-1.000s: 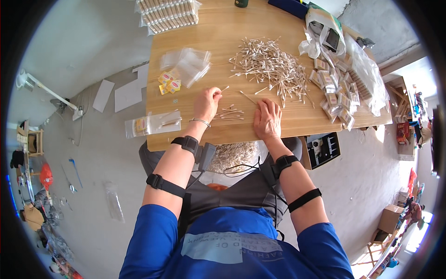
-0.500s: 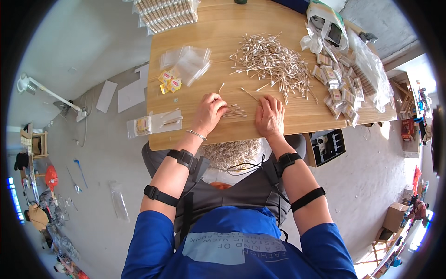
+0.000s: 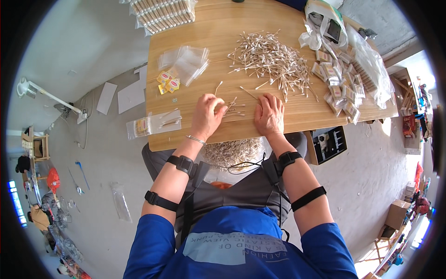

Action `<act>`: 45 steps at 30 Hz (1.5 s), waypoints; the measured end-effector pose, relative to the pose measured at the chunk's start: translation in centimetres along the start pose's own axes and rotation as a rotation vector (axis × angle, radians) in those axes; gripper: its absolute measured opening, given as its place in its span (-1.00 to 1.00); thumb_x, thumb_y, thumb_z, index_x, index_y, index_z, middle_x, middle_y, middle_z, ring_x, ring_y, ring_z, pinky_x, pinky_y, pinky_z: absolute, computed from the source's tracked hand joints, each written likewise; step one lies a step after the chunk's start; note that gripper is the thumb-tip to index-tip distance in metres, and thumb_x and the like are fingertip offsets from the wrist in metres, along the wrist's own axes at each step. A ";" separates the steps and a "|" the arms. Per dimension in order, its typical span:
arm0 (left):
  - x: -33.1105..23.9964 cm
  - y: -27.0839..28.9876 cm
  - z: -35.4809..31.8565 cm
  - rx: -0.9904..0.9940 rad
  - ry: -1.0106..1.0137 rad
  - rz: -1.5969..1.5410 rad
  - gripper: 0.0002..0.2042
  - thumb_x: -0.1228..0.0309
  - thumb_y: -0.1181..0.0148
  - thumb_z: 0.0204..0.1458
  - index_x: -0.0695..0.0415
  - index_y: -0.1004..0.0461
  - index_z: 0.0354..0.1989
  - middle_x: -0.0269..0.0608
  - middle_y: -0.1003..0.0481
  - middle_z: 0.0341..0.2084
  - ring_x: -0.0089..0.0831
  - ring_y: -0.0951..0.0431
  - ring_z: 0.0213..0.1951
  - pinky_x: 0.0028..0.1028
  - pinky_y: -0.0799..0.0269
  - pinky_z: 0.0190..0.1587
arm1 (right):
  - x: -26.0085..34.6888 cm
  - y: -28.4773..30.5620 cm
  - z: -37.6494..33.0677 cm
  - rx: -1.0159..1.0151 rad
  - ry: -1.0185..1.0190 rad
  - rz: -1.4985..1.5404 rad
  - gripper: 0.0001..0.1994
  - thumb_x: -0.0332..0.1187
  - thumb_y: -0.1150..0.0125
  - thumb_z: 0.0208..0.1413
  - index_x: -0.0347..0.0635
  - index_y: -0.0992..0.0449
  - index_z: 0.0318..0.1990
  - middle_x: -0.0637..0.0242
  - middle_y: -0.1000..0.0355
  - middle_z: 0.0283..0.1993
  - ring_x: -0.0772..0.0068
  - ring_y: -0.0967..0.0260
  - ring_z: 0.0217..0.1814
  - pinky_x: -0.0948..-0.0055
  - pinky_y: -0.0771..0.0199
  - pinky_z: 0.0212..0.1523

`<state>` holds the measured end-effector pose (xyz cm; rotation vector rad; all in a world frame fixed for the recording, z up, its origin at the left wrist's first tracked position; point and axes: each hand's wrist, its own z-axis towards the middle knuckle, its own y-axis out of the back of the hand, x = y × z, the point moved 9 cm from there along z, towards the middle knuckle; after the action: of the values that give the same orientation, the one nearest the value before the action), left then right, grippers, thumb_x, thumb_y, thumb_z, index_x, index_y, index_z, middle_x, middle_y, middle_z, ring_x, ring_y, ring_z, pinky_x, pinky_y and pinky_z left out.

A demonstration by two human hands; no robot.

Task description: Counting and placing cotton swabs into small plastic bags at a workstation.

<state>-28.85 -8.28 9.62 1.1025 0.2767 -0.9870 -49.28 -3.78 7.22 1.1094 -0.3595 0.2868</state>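
My left hand (image 3: 206, 117) is closed at the near part of the wooden table, thumb and fingers pinched on cotton swabs (image 3: 231, 104). A few more swabs (image 3: 238, 113) lie just right of its fingertips. One single swab (image 3: 218, 87) sticks out above its knuckles; whether the hand holds it I cannot tell. My right hand (image 3: 269, 115) rests palm down on the tabletop, fingers lying loosely and side by side. By its fingertips lies another lone swab (image 3: 248, 92). Beyond both hands spreads a big loose heap of cotton swabs (image 3: 274, 60).
Left on the table (image 3: 213, 28) are clear plastic bags (image 3: 190, 63), yellow cards (image 3: 168, 83) and a partly filled bag (image 3: 144, 126). Filled packs (image 3: 337, 83) pile up at right; more packs (image 3: 162, 14) stand far left. A swab-filled container (image 3: 232, 153) sits below the table edge.
My left hand has turned a little, and swabs at its fingertips now tilt up, apart from those lying beside them. My right hand has hardly moved.
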 end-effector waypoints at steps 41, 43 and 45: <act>0.2 -2.7 1.6 0.148 0.029 0.044 -0.95 0.49 -0.16 0.07 0.15 -0.44 -0.33 -0.13 -0.47 -0.40 -0.08 -0.47 -0.23 -0.20 -0.39 -0.16 | 0.3 0.2 0.0 -0.030 0.008 -0.006 -0.68 -0.34 -0.13 0.03 -0.15 -0.49 -0.03 0.24 -0.36 0.07 0.08 -0.24 0.16 0.12 -0.19 0.22; 0.8 -1.1 1.9 0.073 0.075 -0.033 -0.94 0.50 -0.14 0.10 0.19 -0.40 -0.33 -0.06 -0.48 -0.42 -0.02 -0.47 -0.26 -0.17 -0.37 -0.19 | 0.1 0.3 0.0 -0.029 0.002 -0.011 -0.68 -0.34 -0.14 0.02 -0.14 -0.49 -0.03 0.24 -0.36 0.07 0.08 -0.24 0.16 0.12 -0.19 0.22; 1.8 -0.2 1.4 0.080 0.122 -0.050 -0.95 0.52 -0.13 0.10 0.21 -0.40 -0.32 -0.04 -0.50 -0.40 -0.02 -0.48 -0.28 -0.19 -0.39 -0.21 | 0.1 0.3 0.0 -0.029 -0.002 -0.014 -0.68 -0.34 -0.14 0.02 -0.14 -0.49 -0.03 0.24 -0.36 0.07 0.08 -0.24 0.16 0.12 -0.19 0.22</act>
<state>-28.34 -10.42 9.00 1.2363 0.3671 -0.9840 -49.35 -3.65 7.53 1.0838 -0.3563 0.2675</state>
